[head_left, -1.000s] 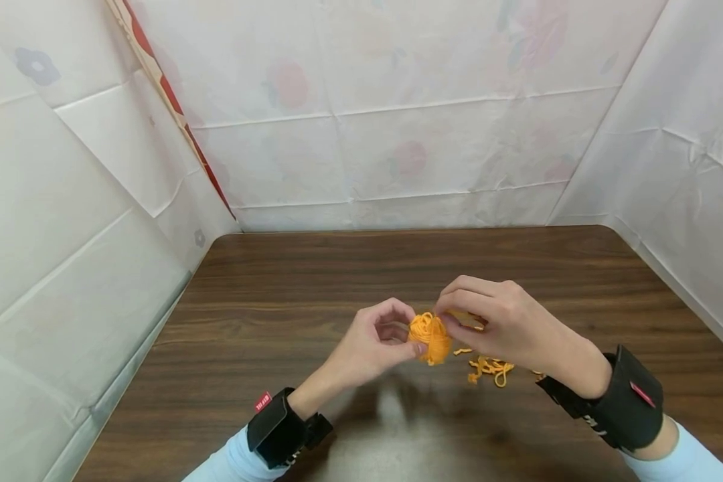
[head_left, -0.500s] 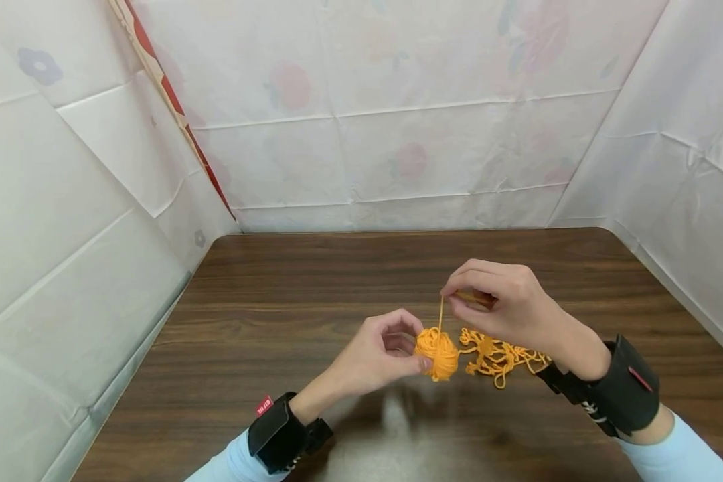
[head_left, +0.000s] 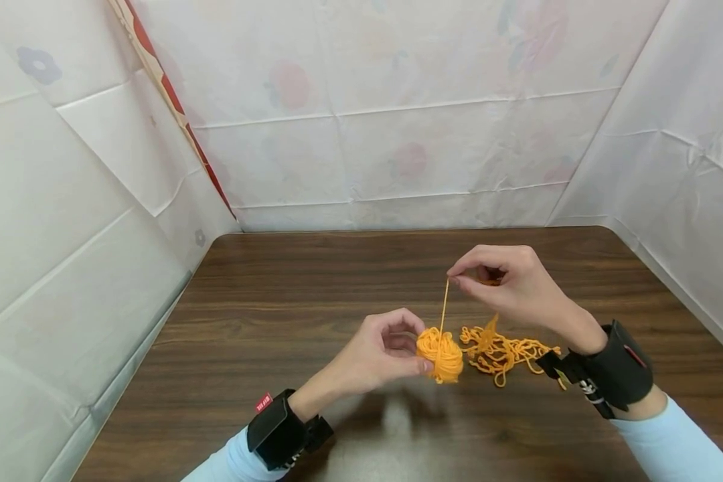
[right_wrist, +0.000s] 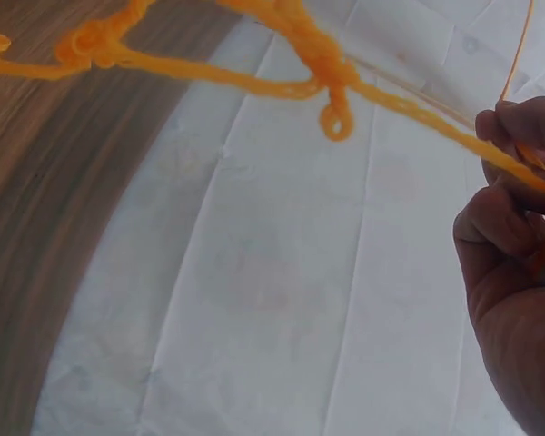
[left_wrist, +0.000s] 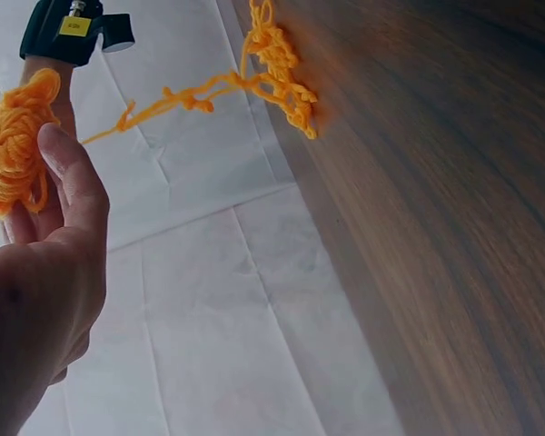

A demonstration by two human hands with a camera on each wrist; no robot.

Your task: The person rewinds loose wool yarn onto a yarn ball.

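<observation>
Yarn ball (head_left: 439,354) sits just above the counter (head_left: 265,314), gripped in the curled left hand (head_left: 381,355), while the right hand (head_left: 512,284) pinches a taut strand (head_left: 444,306) lifted from it. Winding seems in hand; the next wrap likely needs slack from the loose tangle (head_left: 503,350) alongside.

A red tag (head_left: 263,402) on the left wrist strap (head_left: 277,428) carries white lettering, too small to read.
</observation>
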